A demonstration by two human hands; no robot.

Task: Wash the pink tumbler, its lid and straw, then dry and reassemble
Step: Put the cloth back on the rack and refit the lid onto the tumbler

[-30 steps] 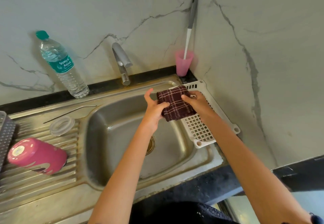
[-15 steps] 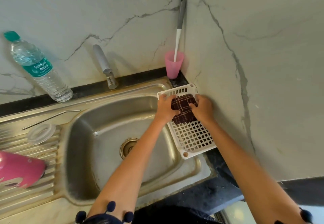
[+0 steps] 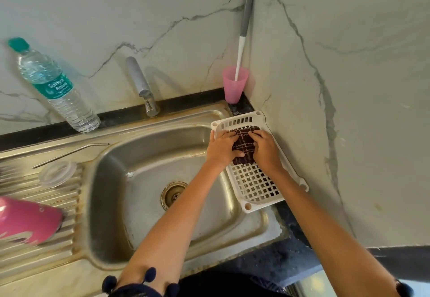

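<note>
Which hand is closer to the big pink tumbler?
Left. The left hand holds the cloth across the sink from the tumbler; the right hand holds its other side, farther away.

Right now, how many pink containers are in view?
2: the pink tumbler lying on the drainboard at left, and a pink cup upright in the wall corner, holding a brush.

Only one camera is at work here, worn on the person's head. It looks forward and steeply down over the steel sink (image 3: pixel 139 215), facing the corner where the two marble walls (image 3: pixel 162 6) meet. It sits close: both forearms (image 3: pixel 176 215) run up from the bottom edge to where the left hand (image 3: pixel 221 148) and right hand (image 3: pixel 267 150) hold the checked cloth (image 3: pixel 244 144), right of centre. The wide lens bows the drainboard (image 3: pixel 46 255), cut off at left.
</note>
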